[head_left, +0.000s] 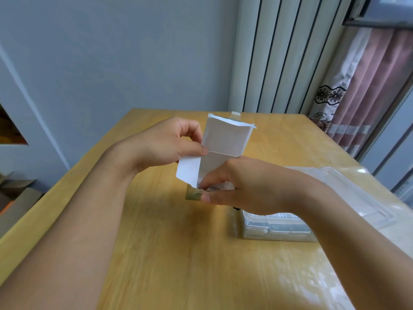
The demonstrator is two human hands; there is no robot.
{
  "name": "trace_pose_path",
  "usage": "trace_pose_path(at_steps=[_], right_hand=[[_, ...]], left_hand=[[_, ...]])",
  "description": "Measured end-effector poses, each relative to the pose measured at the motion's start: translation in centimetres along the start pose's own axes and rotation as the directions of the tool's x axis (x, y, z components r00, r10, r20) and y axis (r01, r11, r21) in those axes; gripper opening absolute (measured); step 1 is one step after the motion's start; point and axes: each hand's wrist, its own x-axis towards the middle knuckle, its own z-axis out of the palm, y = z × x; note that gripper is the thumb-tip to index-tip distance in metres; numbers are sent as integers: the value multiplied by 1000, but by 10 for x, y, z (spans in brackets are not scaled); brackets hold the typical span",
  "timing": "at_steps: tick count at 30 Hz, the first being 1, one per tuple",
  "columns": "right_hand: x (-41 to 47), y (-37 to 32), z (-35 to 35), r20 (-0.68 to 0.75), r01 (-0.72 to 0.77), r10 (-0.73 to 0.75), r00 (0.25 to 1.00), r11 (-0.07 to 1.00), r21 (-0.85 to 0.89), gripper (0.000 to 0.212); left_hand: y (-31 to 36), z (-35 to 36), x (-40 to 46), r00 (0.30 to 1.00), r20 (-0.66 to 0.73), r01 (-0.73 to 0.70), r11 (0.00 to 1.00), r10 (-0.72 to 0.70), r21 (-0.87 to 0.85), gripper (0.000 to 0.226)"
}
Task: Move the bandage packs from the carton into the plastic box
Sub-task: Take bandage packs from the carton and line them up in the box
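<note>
Head view, near to far: both forearms reach in over wooden table (pixel 156 253). Clear plastic box (pixel 277 229) sits on table at R, partly under R wrist, w/ bandage packs (pixel 279 225) stacked inside; its clear lid (pixel 348 193) lies open behind it, toward the window side. R hand (pixel 243 186) is at the near, open end of white carton (pixel 223 142), thumb & fingertips pinching a tan bandage pack (pixel 193 195) that sticks out of the carton's mouth; printing on it too blurred to read. An opened flap (pixel 188 170) hangs at carton's L near side. L hand (pixel 165 144) holds carton above table, thumb pressed on its L edge, fingers curled round the side; carton is tilted, far end raised w/ torn flaps. Beyond table: grey wall, white ribbed radiator (pixel 279 52), pink curtain (pixel 362 97) at R. Cardboard boxes (pixel 15 195) low at L, off the table.
</note>
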Motion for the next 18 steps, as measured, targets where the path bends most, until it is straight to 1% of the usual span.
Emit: trace_pose_path(at_steps=[2,4,5,6,11,15,18], right_hand=[[4,4,3,17,12,-12,1000,1000,26,27],[6,9,3,6,-7,6,1000,998,61,39],[7,12,3,-2,-18,18,1000,997,73,42],[7,14,3,-8,-25,25,1000,996,81,42],[9,17,6,-30,-37,40,999,996,82,26],[12,20,5,-51,-51,54,997,997,60,30],[13,21,4,-106,-65,67,992,998,28,30]], left_hand=[[-1,1,1,1000,7,7,1000,-7,8,12],[-1,2,2,1000,11,12,1000,-12,7,11],[-1,2,2,1000,9,15,1000,-15,3,12],[-1,2,1,1000,4,18,1000,-18,-4,12],[-1,4,3,999,14,34,999,-34,6,12],[-3,4,3,999,11,45,999,-46,19,13],[-4,3,4,999,10,51,999,-51,20,14]])
